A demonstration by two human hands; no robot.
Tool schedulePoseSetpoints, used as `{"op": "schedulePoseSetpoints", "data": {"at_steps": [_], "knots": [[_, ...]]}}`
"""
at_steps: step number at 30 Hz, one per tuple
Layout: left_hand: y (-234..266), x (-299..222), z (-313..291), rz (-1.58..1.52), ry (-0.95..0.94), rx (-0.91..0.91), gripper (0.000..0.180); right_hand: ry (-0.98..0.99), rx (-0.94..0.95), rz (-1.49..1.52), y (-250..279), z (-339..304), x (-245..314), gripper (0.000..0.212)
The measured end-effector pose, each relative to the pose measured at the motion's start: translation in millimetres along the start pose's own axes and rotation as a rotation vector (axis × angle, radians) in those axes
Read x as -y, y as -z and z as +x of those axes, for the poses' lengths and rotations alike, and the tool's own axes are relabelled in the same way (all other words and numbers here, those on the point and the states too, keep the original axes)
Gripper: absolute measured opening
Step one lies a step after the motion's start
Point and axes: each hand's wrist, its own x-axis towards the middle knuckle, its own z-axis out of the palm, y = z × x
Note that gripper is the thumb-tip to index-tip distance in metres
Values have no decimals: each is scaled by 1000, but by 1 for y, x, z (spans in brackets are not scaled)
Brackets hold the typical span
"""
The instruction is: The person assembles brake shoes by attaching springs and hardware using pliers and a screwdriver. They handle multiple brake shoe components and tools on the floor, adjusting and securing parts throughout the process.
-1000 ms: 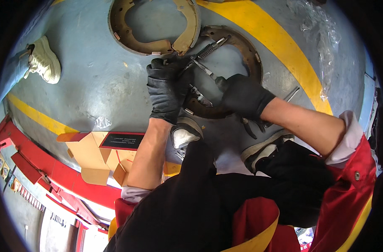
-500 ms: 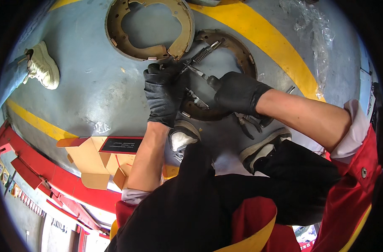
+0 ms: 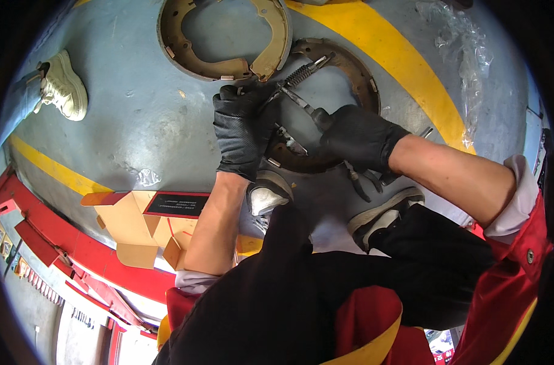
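My left hand (image 3: 243,131), in a black glove, is closed around the near end of a metal rod with a coil spring (image 3: 300,75); its fingers hide part of the grip. My right hand (image 3: 362,137), also gloved, is wrapped round the dark handle of a screwdriver (image 3: 304,104). The tool's metal shaft points up and left, its tip meeting the spring rod beside my left fingers. Beneath both hands, a curved brown brake shoe (image 3: 365,82) lies on the floor. A small metal lever part (image 3: 294,140) sits between my hands, near the lower shoe (image 3: 307,163).
Another pair of brake shoes (image 3: 168,36) forms a ring at the top. Pliers (image 3: 361,182) lie below my right hand. An open cardboard box (image 3: 128,222) stands at lower left, beside a red frame (image 3: 76,243). Clear plastic wrap (image 3: 465,61) lies far right; another person's shoe (image 3: 67,88) is at left.
The view has shifted a little, so the floor items sit slightly differently. Both hands keep their grips, and the screwdriver still meets the spring rod.
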Motion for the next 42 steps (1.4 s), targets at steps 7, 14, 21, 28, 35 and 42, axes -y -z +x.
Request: {"op": "schedulePoseSetpoints", "data": {"at_steps": [7,14,21,28,35,42], "knots": [[3,3,-1,8,30,42,31,174,58,104,5,4,-14,33],[5,-5,2,50,-1,22,31,-93,-427,437,-60,0,-4,43],[5,-6,2,97,-42,2,32,37,-67,277,-12,-13,-20,36],[2,-4,2,72,-13,15,32,-101,226,334,29,-5,-7,25],[3,0,0,55,-7,11,31,-242,172,506,18,-4,-3,19],[6,-8,3,22,-1,29,31,-26,36,384,-7,0,-15,43]]}}
